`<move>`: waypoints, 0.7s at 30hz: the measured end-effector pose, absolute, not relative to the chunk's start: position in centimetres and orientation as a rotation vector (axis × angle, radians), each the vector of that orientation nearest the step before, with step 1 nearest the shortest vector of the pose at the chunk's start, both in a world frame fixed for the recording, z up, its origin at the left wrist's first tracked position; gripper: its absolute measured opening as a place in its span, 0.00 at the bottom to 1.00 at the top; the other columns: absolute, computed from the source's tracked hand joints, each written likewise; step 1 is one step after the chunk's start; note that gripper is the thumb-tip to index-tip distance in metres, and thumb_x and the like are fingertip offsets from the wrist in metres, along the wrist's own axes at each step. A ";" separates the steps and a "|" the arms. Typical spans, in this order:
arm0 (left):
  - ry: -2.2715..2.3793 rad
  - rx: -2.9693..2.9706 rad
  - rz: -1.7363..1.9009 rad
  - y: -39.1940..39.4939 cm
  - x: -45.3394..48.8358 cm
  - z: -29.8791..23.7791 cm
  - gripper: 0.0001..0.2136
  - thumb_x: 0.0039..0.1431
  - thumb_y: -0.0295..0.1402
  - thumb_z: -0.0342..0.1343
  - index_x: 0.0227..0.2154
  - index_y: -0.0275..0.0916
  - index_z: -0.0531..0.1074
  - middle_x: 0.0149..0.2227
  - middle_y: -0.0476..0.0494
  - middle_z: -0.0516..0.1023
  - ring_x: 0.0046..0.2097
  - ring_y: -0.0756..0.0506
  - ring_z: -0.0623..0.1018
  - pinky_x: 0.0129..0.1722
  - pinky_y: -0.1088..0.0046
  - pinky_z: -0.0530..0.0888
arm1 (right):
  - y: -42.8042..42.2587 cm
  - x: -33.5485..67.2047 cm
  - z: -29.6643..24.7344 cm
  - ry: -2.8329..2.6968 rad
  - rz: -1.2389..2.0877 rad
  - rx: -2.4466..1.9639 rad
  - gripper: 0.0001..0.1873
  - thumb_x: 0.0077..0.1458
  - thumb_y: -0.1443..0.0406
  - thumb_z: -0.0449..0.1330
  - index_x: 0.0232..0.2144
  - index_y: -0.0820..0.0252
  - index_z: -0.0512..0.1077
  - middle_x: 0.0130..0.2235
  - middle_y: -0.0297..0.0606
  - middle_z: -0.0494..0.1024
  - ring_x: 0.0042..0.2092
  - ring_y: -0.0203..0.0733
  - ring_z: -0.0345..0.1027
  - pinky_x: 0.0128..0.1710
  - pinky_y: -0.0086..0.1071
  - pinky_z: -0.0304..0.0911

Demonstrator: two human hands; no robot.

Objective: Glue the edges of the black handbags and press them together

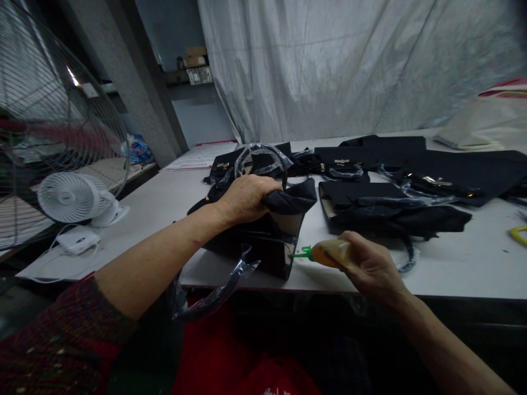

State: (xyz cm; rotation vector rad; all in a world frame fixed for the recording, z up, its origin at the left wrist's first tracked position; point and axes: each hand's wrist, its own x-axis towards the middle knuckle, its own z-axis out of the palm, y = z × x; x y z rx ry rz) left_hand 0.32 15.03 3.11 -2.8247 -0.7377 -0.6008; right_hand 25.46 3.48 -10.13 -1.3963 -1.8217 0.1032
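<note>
A black handbag (255,249) lies on its side at the front edge of the table, its plastic-wrapped handle (222,291) hanging over the edge. My left hand (249,200) is closed on the bag's black fabric lining (294,196), folding it back from the end. In my right hand (370,266) is a yellowish glue bottle (331,253) with a green nozzle, tipped sideways. The nozzle's tip is at the pale inner side of the bag's open end; whether it touches cannot be made out.
Several black bags with wrapped handles, one being a flat black bag (362,200), lie across the white table (304,280). A small white fan (74,197) and a large caged fan (61,109) stand left. A yellow object (519,236) lies at the right edge.
</note>
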 end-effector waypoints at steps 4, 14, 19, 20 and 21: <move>-0.733 -2.821 -0.601 15.1 0.3 3.0 0.12 0.50 0.24 0.53 0.37 0.38 0.76 0.38 0.45 0.80 0.41 0.45 0.79 0.40 0.71 0.74 | 4.1 25.7 -10.5 -1.725 0.032 -1.426 0.06 0.54 0.61 0.56 0.29 0.57 0.65 0.23 0.31 0.68 0.23 0.36 0.61 0.23 0.27 0.55; -0.714 -2.809 -0.609 15.0 0.1 2.8 0.11 0.49 0.23 0.52 0.35 0.38 0.75 0.36 0.45 0.80 0.37 0.46 0.79 0.37 0.73 0.73 | 2.7 25.4 -10.5 -1.870 0.096 -1.362 0.07 0.55 0.61 0.57 0.29 0.58 0.65 0.22 0.29 0.65 0.21 0.33 0.59 0.21 0.25 0.52; -0.686 -2.833 -0.619 14.5 0.0 3.0 0.10 0.50 0.23 0.52 0.34 0.38 0.75 0.37 0.45 0.80 0.38 0.47 0.78 0.37 0.74 0.73 | 3.4 25.7 -10.6 -1.851 0.005 -1.375 0.10 0.53 0.58 0.59 0.29 0.58 0.65 0.23 0.31 0.66 0.22 0.34 0.59 0.21 0.27 0.52; -0.685 -2.839 -0.621 14.5 0.0 3.0 0.10 0.50 0.23 0.52 0.34 0.37 0.75 0.37 0.45 0.80 0.38 0.47 0.78 0.37 0.74 0.73 | 3.6 25.7 -10.5 -1.873 0.034 -1.366 0.10 0.53 0.58 0.58 0.28 0.58 0.65 0.22 0.30 0.65 0.21 0.34 0.58 0.21 0.27 0.51; -0.687 -2.844 -0.622 14.4 -0.1 3.0 0.10 0.50 0.23 0.52 0.34 0.37 0.75 0.37 0.45 0.80 0.38 0.47 0.78 0.37 0.73 0.73 | 3.7 25.7 -10.3 -1.896 0.076 -1.355 0.10 0.53 0.58 0.57 0.28 0.58 0.64 0.21 0.30 0.64 0.21 0.34 0.57 0.21 0.27 0.51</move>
